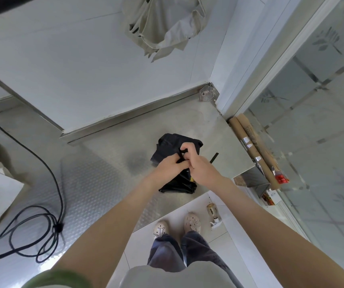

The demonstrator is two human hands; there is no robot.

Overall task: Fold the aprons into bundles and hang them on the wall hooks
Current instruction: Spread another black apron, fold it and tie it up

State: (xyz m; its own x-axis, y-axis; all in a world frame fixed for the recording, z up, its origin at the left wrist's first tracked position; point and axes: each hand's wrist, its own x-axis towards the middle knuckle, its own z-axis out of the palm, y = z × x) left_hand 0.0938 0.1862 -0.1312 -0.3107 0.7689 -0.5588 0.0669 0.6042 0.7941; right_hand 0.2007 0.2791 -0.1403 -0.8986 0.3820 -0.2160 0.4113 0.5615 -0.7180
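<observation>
Left hand & right hand pinch strap over apron on counter, prob. knotting so bundle holds; beige apron hangs above.

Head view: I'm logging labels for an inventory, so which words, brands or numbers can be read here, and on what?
Nothing is legible.
Brown paper roll: dark print, too blurred.
Small box below it: print too small.
Clear hexagonal tag in the corner: square mark, unreadable.
Black apron: no print shows.
</observation>
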